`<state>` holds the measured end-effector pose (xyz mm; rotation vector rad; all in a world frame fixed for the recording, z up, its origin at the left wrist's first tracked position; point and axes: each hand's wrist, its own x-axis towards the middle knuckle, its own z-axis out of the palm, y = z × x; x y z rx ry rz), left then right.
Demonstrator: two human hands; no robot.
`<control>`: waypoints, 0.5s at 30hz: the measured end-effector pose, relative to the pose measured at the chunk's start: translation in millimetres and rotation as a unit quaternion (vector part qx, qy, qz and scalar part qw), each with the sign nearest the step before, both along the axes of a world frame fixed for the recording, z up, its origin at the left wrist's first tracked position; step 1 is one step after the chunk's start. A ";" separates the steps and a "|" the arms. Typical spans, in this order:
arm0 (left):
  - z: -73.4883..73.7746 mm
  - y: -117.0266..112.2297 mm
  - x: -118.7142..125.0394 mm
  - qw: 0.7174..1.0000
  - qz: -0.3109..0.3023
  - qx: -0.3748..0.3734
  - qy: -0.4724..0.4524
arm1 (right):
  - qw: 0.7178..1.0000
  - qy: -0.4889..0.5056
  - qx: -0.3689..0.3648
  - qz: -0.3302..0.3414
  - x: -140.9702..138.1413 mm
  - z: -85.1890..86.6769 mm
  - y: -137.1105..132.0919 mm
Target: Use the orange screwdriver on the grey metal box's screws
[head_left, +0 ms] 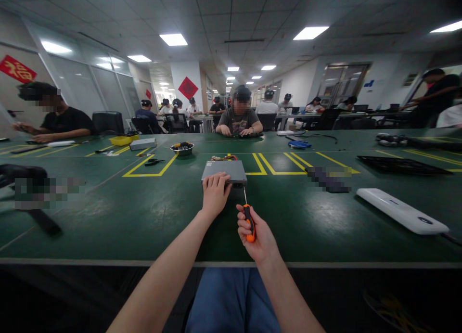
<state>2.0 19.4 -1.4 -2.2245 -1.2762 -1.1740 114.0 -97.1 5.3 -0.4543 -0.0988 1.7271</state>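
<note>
A grey metal box that looks like a computer power supply (231,169) sits on the green table, a bundle of coloured wires at its far side. My left hand (215,193) grips its near left part, fingers over the top and thumb by the front edge. In my right hand (258,232) is a screwdriver (249,222) with an orange and black handle, held in wrapped fingers. Its thin shaft points up and away, the tip at the box's near right corner beside a dark socket. Whether the tip sits in a screw is too small to tell.
Yellow tape lines (265,164) mark the green table (144,227). Left of the box are a metal bowl (182,148), black pliers (154,162) and a yellow tray (122,140). A white device (400,210) lies right. A person (240,116) works opposite.
</note>
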 end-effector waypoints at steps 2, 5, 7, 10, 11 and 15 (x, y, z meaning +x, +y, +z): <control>0.0 0.0 0.1 1.000 0.000 0.000 -0.001 | 1.000 0.002 0.004 -0.007 -1.5 0.7 0.2; -0.1 0.5 0.4 1.000 0.000 0.003 -0.004 | 1.000 0.007 -0.008 -0.021 -3.5 2.3 -0.1; 0.0 0.8 0.6 1.000 -0.001 0.003 -0.006 | 1.000 0.013 -0.010 -0.020 -3.3 2.5 -0.8; 0.0 1.0 0.8 1.000 -0.002 0.002 -0.009 | 1.000 0.023 -0.002 -0.002 -1.6 1.3 -1.9; -0.1 1.1 0.8 1.000 -0.003 0.001 -0.009 | 1.000 0.022 -0.003 0.006 -1.2 0.6 -2.0; -0.8 1.5 1.0 1.000 -0.003 -0.001 -0.008 | 1.000 0.004 0.000 0.025 -2.6 -1.0 -0.7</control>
